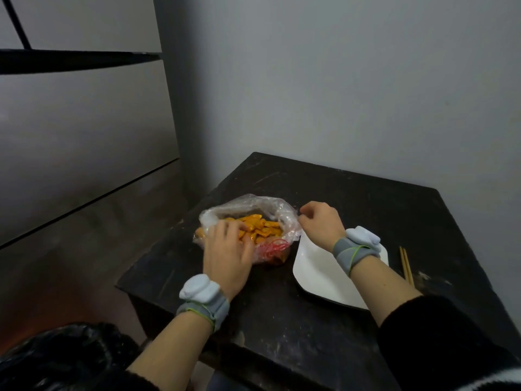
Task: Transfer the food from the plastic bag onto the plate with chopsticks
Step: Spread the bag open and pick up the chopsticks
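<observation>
Head view: the thin, limp plastic bag (277,211) sat mid-surface (282,328), its mouth spread. The orange food (263,230) pieces inside looked light, probably slick. The left hand (228,258) closed its grip on the rim at 8 o'clock, and the right hand (321,224) pinched the rim at 3 o'clock. The plate (313,272) lay at 4 o'clock of the bag, with the chopsticks (406,266) beyond it, untouched.
</observation>
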`<state>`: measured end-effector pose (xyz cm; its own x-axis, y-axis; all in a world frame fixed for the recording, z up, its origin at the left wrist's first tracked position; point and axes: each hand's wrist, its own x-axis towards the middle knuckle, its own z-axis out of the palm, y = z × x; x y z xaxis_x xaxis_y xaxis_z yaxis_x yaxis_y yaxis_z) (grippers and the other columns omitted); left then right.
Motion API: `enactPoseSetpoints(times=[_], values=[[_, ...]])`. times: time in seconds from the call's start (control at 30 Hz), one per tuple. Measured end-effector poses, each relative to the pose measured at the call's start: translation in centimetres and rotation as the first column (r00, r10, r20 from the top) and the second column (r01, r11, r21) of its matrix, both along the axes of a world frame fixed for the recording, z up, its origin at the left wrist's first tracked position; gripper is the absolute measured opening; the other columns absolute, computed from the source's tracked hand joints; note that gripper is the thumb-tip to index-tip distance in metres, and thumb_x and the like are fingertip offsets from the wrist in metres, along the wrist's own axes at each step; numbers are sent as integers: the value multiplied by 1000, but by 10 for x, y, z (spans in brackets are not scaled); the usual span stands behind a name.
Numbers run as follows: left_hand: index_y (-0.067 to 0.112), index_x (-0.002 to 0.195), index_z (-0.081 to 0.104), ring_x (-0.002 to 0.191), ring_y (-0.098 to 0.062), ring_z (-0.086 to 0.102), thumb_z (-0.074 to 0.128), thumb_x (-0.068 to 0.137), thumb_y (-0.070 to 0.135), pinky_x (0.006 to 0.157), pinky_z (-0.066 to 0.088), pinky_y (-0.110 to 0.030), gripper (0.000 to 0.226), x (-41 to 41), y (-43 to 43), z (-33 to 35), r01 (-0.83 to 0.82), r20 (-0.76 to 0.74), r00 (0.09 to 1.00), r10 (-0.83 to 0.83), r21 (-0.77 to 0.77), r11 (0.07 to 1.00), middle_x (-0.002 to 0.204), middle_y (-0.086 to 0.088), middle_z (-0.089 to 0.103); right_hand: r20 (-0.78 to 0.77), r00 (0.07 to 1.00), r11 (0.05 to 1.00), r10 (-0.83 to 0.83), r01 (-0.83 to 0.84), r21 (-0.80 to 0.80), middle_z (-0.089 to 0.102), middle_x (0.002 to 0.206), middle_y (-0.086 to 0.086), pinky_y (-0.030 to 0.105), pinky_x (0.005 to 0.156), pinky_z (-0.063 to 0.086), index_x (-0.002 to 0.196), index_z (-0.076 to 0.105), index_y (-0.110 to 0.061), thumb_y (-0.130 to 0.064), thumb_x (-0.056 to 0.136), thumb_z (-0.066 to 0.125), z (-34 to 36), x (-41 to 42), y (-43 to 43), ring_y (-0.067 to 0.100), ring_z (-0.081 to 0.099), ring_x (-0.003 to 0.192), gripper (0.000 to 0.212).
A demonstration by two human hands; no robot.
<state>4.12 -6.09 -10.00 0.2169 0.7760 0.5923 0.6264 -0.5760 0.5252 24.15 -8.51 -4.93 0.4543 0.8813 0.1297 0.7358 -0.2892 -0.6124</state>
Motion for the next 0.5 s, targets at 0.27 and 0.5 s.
enactPoseSetpoints(times=[0.27,0.5], values=[[21,89,57,85,-19,54,41,77,31,65,44,-30,22,19,-49,-42,185,-205,958,-200,-92,979,88,3,55,121,967,974,-223,227,-23,64,119,16,36,91,46,113,66,-8,-15,89,52,-6,33,-67,37,58,111,29],[20,114,57,114,-25,44,47,86,30,90,37,-36,32,21,-49,-51,106,-350,919,-184,-230,967,118,-2,54,172,902,875,-396,427,-229,66,101,17,30,67,41,96,63,-2,-17,90,53,-23,75,-122,32,58,79,19]])
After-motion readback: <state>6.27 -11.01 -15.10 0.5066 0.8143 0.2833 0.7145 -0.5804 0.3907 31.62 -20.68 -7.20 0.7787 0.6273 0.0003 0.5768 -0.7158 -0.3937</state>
